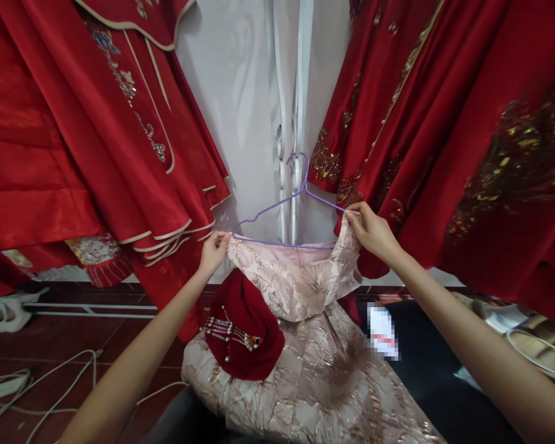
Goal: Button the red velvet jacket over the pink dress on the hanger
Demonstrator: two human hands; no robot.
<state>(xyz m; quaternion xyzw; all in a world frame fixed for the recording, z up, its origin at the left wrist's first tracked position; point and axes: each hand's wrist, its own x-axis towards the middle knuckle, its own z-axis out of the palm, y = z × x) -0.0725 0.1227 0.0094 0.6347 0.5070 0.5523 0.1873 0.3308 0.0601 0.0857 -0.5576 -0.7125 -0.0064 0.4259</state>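
Left hand (pixel 213 246) pinched shut on the left shoulder of a pink brocade dress (pixel 300 345), at the left end of a purple wire hanger (pixel 282 206). Right hand (pixel 370 229) closed on the dress's right shoulder at the hanger's right arm. Dress held up between 2 hands, skirt trailing down toward the viewer. Red beaded pouch (pixel 245 327) lying on the skirt. Red embroidered garments (pixel 120 123) hanging on both sides; white cables (pixel 50 376) on the floor.

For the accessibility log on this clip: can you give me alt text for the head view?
Two bare hands hold a pink brocade dress up on a purple wire hanger, the left hand and right hand each pinching a top corner. A dark red beaded piece lies on the dress; red embroidered garments hang on both sides.
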